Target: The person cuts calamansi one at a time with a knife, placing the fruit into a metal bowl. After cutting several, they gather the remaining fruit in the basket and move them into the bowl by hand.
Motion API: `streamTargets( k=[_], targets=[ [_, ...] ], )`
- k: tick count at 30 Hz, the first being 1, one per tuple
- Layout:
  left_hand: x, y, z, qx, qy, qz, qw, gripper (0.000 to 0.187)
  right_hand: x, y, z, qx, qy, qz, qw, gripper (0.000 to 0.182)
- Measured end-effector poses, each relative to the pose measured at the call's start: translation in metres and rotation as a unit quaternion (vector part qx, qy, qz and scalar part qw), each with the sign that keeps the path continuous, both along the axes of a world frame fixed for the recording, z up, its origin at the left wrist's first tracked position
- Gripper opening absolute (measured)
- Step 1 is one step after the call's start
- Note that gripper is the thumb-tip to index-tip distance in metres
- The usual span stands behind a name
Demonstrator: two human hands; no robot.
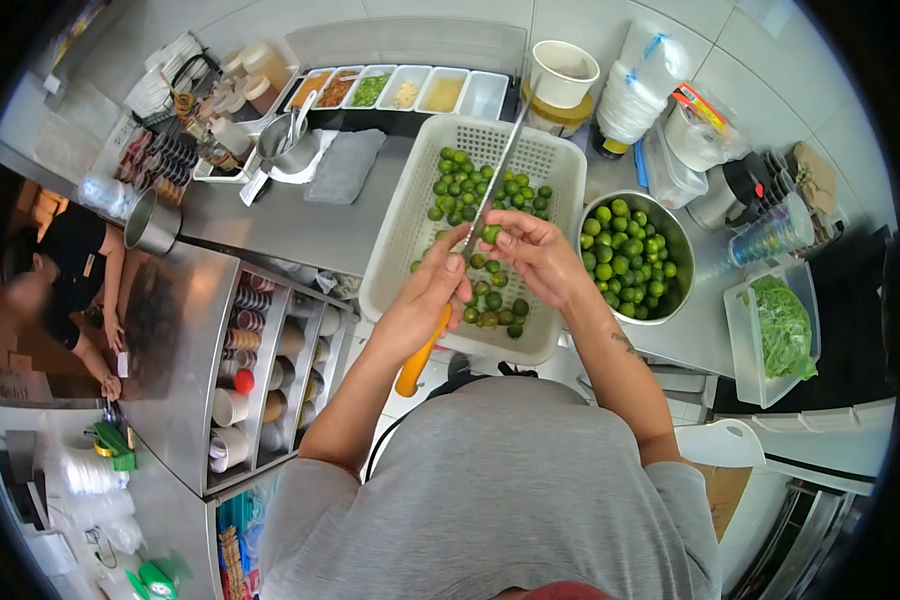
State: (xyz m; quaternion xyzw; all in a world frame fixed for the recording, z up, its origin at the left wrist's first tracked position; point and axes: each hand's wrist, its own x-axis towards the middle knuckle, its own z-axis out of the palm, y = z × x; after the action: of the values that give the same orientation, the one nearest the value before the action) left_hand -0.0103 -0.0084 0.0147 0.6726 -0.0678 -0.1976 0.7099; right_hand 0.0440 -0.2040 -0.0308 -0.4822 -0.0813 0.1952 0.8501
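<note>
My left hand (pixel 432 292) is closed around a long knife (pixel 505 162), its orange handle pointing down toward my body and its blade slanting up and away. Between the fingertips of my right hand (pixel 542 256) is a small green lime (pixel 491 234), close against the blade. Both hands are over a white perforated plastic basket (pixel 373 285), where several loose limes lie in the far and near parts. The hands hide some of the basket's middle. Just right of it, a steel bowl (pixel 687 280) is heaped with more whole limes.
Beyond the basket stands a row of white topping trays (pixel 483 97). A steel pot (pixel 288 152) and grey cloth (pixel 346 166) are at left. Leafy greens (pixel 782 325) fill a plastic tub at right. Another person (pixel 70 265) stands at the far-left counter.
</note>
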Motion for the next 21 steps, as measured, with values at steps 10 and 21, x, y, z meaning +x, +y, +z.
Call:
streamTargets(
  k=[10, 21],
  targets=[
    [0.016, -0.007, -0.012, 0.06, 0.058, -0.027, 0.996, 0.068, -0.007, -0.015, -0.001, -0.069, -0.069, -0.017, 0.995, 0.029],
    [-0.013, -0.022, -0.017, 0.255, -0.203, 0.007, 0.945, 0.054, -0.006, -0.013, 0.001, -0.111, -0.089, -0.113, 0.983, 0.03]
  ],
)
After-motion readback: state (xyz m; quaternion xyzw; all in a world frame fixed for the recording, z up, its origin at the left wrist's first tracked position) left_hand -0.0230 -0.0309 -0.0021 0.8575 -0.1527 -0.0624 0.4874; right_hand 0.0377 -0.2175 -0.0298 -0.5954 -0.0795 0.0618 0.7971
